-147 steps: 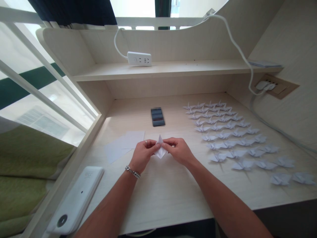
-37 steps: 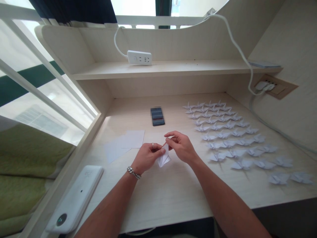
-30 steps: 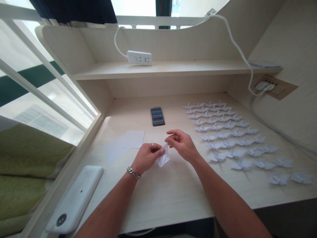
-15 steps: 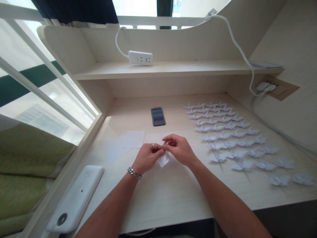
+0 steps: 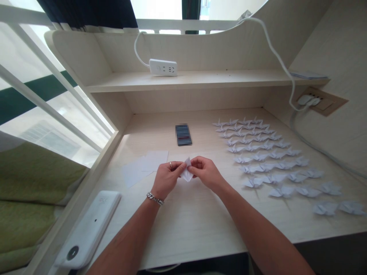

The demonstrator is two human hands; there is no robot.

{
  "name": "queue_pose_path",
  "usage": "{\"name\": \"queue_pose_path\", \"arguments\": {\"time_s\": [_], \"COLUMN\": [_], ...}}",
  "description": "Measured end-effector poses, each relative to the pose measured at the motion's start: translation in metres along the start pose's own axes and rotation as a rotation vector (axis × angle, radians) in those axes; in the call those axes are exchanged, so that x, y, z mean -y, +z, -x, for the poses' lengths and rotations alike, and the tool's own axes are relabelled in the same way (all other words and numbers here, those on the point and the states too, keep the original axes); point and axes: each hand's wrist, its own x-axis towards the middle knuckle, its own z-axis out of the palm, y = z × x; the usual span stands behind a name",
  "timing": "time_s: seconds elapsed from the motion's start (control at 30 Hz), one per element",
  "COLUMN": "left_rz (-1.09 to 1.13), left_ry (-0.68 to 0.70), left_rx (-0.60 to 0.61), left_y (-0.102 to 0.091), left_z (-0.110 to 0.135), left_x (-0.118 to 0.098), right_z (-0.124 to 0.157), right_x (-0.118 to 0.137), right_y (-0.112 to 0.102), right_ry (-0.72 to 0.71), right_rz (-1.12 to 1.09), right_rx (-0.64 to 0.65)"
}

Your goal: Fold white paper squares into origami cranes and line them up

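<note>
A small piece of folded white paper [image 5: 187, 172] is held between both hands over the middle of the desk, its pointed tip upward. My left hand [image 5: 168, 176], with a ring and a chain bracelet, pinches its left side between thumb and fingers. On the right side, my right hand [image 5: 207, 172] grips it the same way, fingers curled behind. Loose white paper sheets [image 5: 155, 159] lie just left of my left hand, partly overlapping. To the right stand several rows of white folded paper cranes [image 5: 265, 154].
A dark phone-like object [image 5: 183, 135], blurred out, lies beyond my hands. At the left edge rests a long white device [image 5: 88, 229] with a round dark button. A white power strip [image 5: 163, 67] sits on the shelf [image 5: 200, 78]; a white cable [image 5: 275, 49] hangs to the wall socket [image 5: 323, 101].
The folded paper has been raised and turned slightly, so its pointed tip now shows between my hands. My fingers have shifted from its top to its two sides.
</note>
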Motion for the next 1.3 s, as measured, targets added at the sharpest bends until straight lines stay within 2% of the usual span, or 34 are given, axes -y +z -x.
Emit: {"name": "queue_pose_path", "arguments": {"time_s": [0.1, 0.17, 0.4, 0.5, 0.67, 0.93, 1.13, 1.3], "left_rz": [0.107, 0.136, 0.032, 0.087, 0.143, 0.064, 0.101, 0.109], "left_ry": [-0.041, -0.044, 0.009, -0.022, -0.035, -0.024, -0.044, -0.022], "left_rx": [0.067, 0.083, 0.007, -0.002, 0.049, -0.016, 0.054, 0.073], "left_y": [0.001, 0.002, 0.002, 0.003, 0.008, 0.013, 0.015, 0.013], "left_z": [0.001, 0.001, 0.001, 0.002, 0.004, 0.004, 0.006, 0.006], "left_x": [-0.001, -0.002, -0.003, -0.003, -0.002, 0.001, -0.001, -0.003], "right_z": [0.001, 0.001, 0.001, 0.000, -0.002, -0.001, -0.001, -0.002], "right_x": [0.001, 0.002, 0.003, 0.001, -0.001, -0.002, -0.003, -0.002], "right_y": [0.001, 0.000, 0.000, 0.001, 0.002, 0.007, 0.009, 0.007], "right_ry": [-0.020, -0.023, -0.038, -0.051, -0.085, -0.092, -0.119, -0.103], "right_rz": [-0.043, -0.059, -0.026, -0.057, -0.086, -0.116, -0.150, -0.199], "right_rx": [-0.069, -0.069, 0.025, -0.035, -0.147, -0.174, -0.255, -0.248]}}
